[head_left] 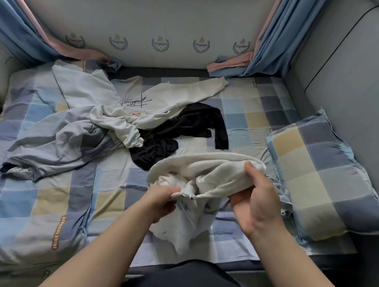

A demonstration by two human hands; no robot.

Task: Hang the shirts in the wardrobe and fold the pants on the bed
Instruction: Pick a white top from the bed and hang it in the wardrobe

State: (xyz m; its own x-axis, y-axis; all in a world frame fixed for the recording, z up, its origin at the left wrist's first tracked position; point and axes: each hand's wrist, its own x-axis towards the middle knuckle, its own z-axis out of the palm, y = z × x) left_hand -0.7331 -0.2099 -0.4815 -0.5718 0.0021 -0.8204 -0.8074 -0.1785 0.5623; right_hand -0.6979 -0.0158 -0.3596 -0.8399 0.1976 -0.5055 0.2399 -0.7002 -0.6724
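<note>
Left hand (pixel 162 200) pinches the white garment (pixel 206 176). Right hand (pixel 256 198) fingers grip its other end. Held above the bed (pixel 36 196).

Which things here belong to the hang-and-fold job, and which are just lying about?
Job:
white garment, gripped by left hand and right hand
cream sweatshirt
black garment
grey-blue garment
bed

Lying about:
checked pillow
blue-and-pink curtains
crest-printed wall panel
</note>
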